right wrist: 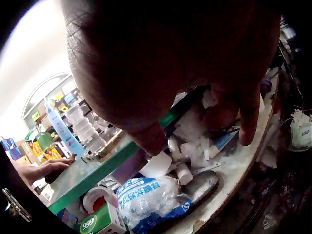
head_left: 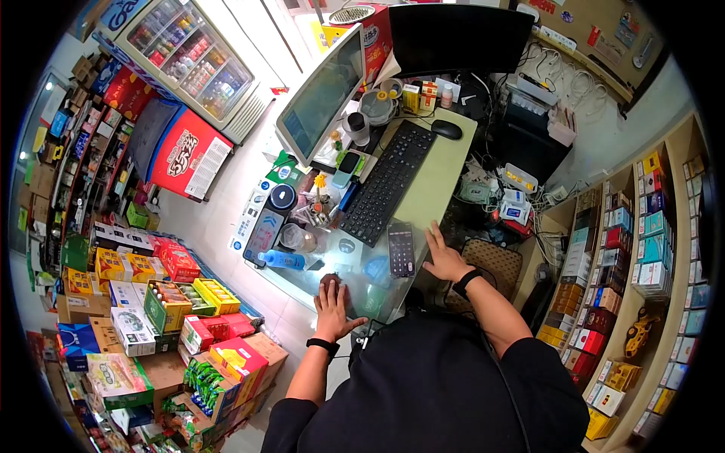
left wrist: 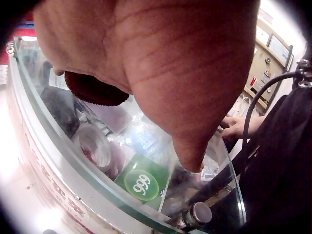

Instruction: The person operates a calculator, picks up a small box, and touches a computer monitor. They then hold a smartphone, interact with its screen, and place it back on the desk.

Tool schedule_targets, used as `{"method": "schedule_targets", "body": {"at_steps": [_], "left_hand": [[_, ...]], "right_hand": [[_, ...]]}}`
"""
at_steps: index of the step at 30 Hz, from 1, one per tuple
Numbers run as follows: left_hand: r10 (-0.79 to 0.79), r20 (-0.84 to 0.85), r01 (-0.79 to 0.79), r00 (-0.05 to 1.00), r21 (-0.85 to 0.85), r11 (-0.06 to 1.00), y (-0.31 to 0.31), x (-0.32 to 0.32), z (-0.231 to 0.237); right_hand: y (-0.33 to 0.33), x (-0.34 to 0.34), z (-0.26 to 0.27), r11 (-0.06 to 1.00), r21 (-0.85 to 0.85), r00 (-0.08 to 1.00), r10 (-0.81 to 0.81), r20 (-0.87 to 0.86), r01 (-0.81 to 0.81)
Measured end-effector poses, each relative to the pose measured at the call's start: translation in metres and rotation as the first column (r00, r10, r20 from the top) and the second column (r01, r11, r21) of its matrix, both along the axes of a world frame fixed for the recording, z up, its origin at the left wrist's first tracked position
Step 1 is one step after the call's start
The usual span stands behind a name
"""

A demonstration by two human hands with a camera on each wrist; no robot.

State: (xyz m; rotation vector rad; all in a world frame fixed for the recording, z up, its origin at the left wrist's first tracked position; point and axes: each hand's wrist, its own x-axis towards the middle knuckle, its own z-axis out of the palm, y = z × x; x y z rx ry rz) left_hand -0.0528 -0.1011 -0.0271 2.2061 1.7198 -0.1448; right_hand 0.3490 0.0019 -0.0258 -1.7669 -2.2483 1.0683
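My left hand (head_left: 331,311) lies palm down at the near corner of the glass-topped counter (head_left: 325,260), fingers extended and thumb out to the side. Under its fingertips is a small, dark brown, fuzzy-edged object (left wrist: 95,90), mostly covered by the hand. My right hand (head_left: 445,255) has its fingers spread at the counter's right edge. In the right wrist view it hangs over a cluttered surface below the glass, with a blue-and-white plastic bag (right wrist: 148,200) and a green 999 box (right wrist: 100,222). A dark smartphone (head_left: 401,249) lies between the hands.
A black keyboard (head_left: 389,181), mouse (head_left: 446,130) and monitor (head_left: 325,94) stand further back. Left of the smartphone are a blue bottle (head_left: 283,260) and a clear plastic jar (head_left: 298,238). Shelves of small boxes (head_left: 604,302) line the right; stacked cartons (head_left: 181,317) stand at left.
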Motion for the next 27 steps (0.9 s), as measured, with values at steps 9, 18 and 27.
{"method": "schedule_targets", "body": {"at_steps": [9,18,27], "left_hand": [[0.005,-0.004,-0.005,1.0,-0.013,1.0,0.002,0.004,0.012],[0.0,0.002,0.0,1.0,0.007,1.0,0.001,0.002,0.007],[0.0,-0.007,0.0,1.0,-0.002,1.0,0.001,0.001,0.005]], "right_hand": [[-0.001,0.001,-0.004,1.0,0.028,1.0,0.012,0.012,-0.012],[0.001,0.0,-0.003,1.0,-0.003,0.999,0.014,0.042,-0.014],[0.0,0.0,-0.003,1.0,0.006,0.998,0.022,0.053,-0.022]]}}
